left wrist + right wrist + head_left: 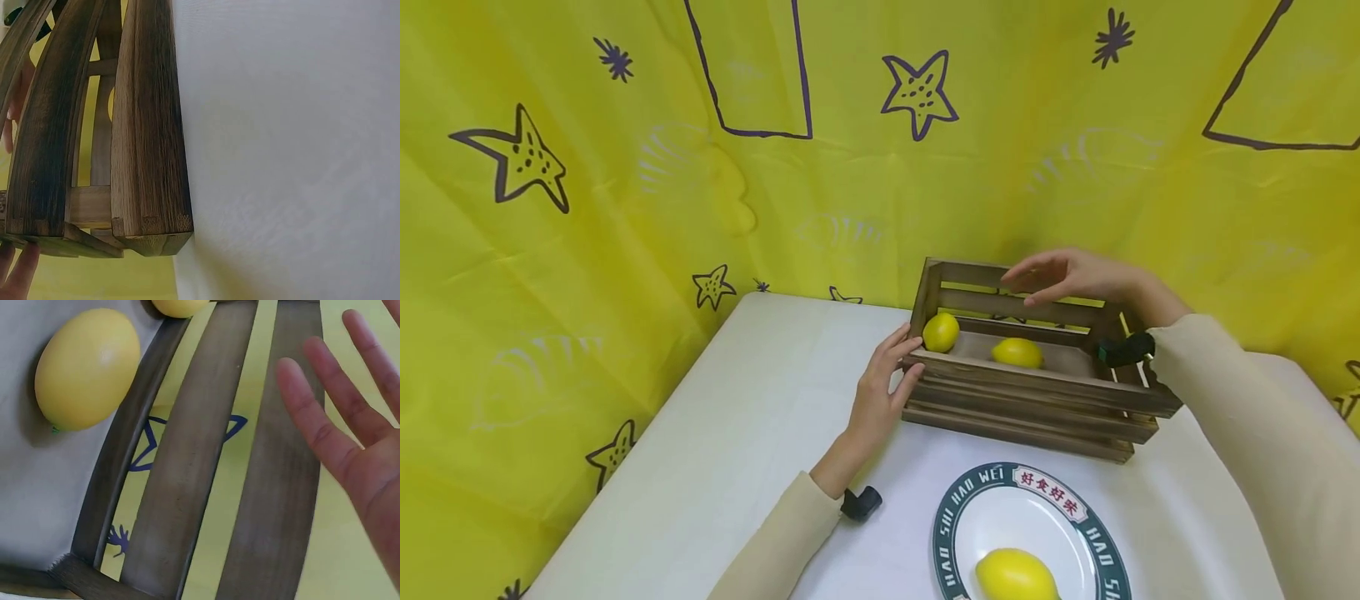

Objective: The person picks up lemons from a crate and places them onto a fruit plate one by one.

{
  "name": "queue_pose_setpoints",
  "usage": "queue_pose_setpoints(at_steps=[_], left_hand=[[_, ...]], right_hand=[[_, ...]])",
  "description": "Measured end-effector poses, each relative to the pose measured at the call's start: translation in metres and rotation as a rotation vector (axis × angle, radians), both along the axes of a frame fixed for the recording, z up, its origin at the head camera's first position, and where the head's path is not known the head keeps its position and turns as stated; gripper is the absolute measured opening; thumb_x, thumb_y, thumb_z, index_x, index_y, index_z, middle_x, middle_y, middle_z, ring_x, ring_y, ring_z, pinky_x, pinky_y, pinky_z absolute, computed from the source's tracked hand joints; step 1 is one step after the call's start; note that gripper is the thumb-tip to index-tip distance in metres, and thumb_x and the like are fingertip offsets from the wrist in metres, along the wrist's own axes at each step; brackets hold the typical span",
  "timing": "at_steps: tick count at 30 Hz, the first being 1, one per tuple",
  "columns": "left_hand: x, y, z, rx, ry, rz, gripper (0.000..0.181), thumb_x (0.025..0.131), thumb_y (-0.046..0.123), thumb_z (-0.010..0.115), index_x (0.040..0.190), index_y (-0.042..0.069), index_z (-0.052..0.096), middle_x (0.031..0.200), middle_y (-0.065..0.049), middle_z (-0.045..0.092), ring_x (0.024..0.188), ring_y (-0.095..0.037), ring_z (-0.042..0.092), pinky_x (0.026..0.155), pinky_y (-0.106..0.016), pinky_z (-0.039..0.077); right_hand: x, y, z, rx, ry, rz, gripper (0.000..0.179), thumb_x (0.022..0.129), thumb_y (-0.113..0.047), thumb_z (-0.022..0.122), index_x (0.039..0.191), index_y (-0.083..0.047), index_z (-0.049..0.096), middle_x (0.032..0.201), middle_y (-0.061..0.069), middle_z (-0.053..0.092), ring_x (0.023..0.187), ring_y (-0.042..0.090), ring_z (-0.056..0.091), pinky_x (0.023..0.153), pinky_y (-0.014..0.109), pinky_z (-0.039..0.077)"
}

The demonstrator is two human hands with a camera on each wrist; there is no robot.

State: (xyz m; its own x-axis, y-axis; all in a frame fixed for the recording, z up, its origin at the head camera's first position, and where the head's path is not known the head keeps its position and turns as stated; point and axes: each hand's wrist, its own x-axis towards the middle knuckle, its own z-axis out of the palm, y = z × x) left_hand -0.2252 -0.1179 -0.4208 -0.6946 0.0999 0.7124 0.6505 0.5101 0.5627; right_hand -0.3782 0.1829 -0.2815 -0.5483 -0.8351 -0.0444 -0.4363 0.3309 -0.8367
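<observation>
A brown slatted wooden crate (1022,400) stands on the white table. Inside it lie two lemons, one lemon (941,332) by the left end and another lemon (1017,352) near the middle. My left hand (880,383) touches the crate's front left corner, its fingers nearly straight. In the left wrist view, fingertips (22,270) rest against the end of the slats. Over the crate's back side hovers my right hand (1082,279), holding nothing. Its fingers are spread and relaxed in the right wrist view, apart from the lemon (87,369) below.
In front of the crate sits a white plate (1026,518) with a green lettered rim, bearing one more lemon (1017,575). A yellow curtain (850,183) with starfish drawings hangs behind and to the left of the table (715,467).
</observation>
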Motion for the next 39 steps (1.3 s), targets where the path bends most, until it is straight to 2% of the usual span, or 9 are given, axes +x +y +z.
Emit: queue_pose_setpoints(at_steps=[7, 10, 15, 18, 21, 24, 28, 33, 39], left_hand=[[0.0, 0.001, -0.001, -0.006, -0.002, 0.011, 0.036, 0.096, 0.009, 0.062, 0.13, 0.011, 0.051, 0.147, -0.01, 0.045, 0.129, -0.026, 0.051, 0.094, -0.032, 0.054], [0.0, 0.001, -0.001, -0.01, 0.001, 0.012, 0.037, 0.095, 0.009, 0.062, 0.13, 0.011, 0.051, 0.147, -0.011, 0.045, 0.129, -0.026, 0.051, 0.094, -0.033, 0.054], [0.0, 0.002, -0.001, -0.009, 0.001, 0.004, 0.036, 0.096, 0.009, 0.062, 0.13, 0.011, 0.051, 0.147, -0.011, 0.045, 0.129, -0.026, 0.051, 0.094, -0.033, 0.054], [-0.001, 0.003, -0.002, -0.008, -0.011, -0.001, 0.035, 0.096, 0.01, 0.061, 0.131, 0.011, 0.051, 0.148, -0.01, 0.044, 0.13, -0.024, 0.05, 0.095, -0.032, 0.053], [0.0, 0.002, -0.001, -0.006, -0.018, 0.004, 0.035, 0.097, 0.01, 0.061, 0.131, 0.011, 0.052, 0.148, -0.009, 0.044, 0.131, -0.024, 0.049, 0.096, -0.032, 0.053], [0.0, 0.002, 0.0, -0.004, -0.012, 0.013, 0.035, 0.096, 0.009, 0.061, 0.13, 0.011, 0.052, 0.148, -0.01, 0.044, 0.131, -0.025, 0.049, 0.095, -0.033, 0.054], [0.0, 0.002, 0.0, -0.007, 0.002, 0.013, 0.036, 0.096, 0.008, 0.062, 0.13, 0.011, 0.051, 0.147, -0.01, 0.044, 0.129, -0.026, 0.05, 0.093, -0.033, 0.054], [-0.001, 0.003, -0.002, -0.002, 0.019, 0.009, 0.036, 0.095, 0.008, 0.062, 0.13, 0.011, 0.051, 0.147, -0.011, 0.044, 0.128, -0.026, 0.051, 0.093, -0.033, 0.055], [0.0, 0.003, 0.0, -0.006, 0.0, 0.017, 0.035, 0.096, 0.01, 0.061, 0.13, 0.012, 0.051, 0.148, -0.009, 0.044, 0.131, -0.024, 0.05, 0.095, -0.034, 0.053]], right_hand=[[-0.008, -0.004, -0.012, 0.094, 0.029, 0.038, 0.05, 0.091, -0.005, 0.068, 0.133, 0.012, 0.048, 0.137, 0.021, 0.053, 0.123, 0.015, 0.054, 0.098, 0.019, 0.046], [-0.01, -0.006, -0.018, 0.14, 0.003, 0.045, 0.05, 0.09, -0.007, 0.069, 0.133, 0.011, 0.05, 0.138, 0.029, 0.049, 0.125, 0.022, 0.054, 0.097, 0.022, 0.048], [-0.011, -0.005, -0.027, 0.209, -0.102, 0.02, 0.055, 0.089, -0.006, 0.07, 0.136, 0.011, 0.046, 0.142, 0.03, 0.045, 0.132, 0.036, 0.046, 0.1, 0.026, 0.047], [-0.013, -0.003, -0.033, 0.238, -0.14, 0.011, 0.056, 0.089, -0.004, 0.069, 0.137, 0.012, 0.043, 0.146, 0.029, 0.04, 0.136, 0.044, 0.037, 0.109, 0.038, 0.042], [-0.018, -0.002, -0.039, 0.261, -0.127, 0.051, 0.056, 0.09, -0.008, 0.069, 0.137, 0.011, 0.044, 0.147, 0.029, 0.04, 0.136, 0.048, 0.035, 0.111, 0.052, 0.036], [-0.023, -0.003, -0.044, 0.285, -0.088, 0.122, 0.055, 0.09, -0.013, 0.07, 0.136, 0.007, 0.048, 0.143, 0.025, 0.046, 0.128, 0.046, 0.044, 0.105, 0.051, 0.044], [-0.028, 0.0, -0.049, 0.33, -0.09, 0.2, 0.055, 0.089, -0.015, 0.07, 0.137, 0.003, 0.049, 0.139, 0.021, 0.049, 0.117, 0.035, 0.054, 0.09, 0.034, 0.053], [-0.024, -0.003, -0.054, 0.5, -0.179, 0.11, 0.065, 0.088, -0.016, 0.07, 0.143, 0.001, 0.04, 0.146, 0.027, 0.036, 0.117, 0.031, 0.048, 0.086, 0.036, 0.052], [-0.021, -0.007, -0.06, 0.578, -0.138, 0.082, 0.063, 0.09, -0.017, 0.067, 0.145, -0.004, 0.041, 0.147, 0.027, 0.034, 0.12, 0.035, 0.043, 0.091, 0.044, 0.053]])
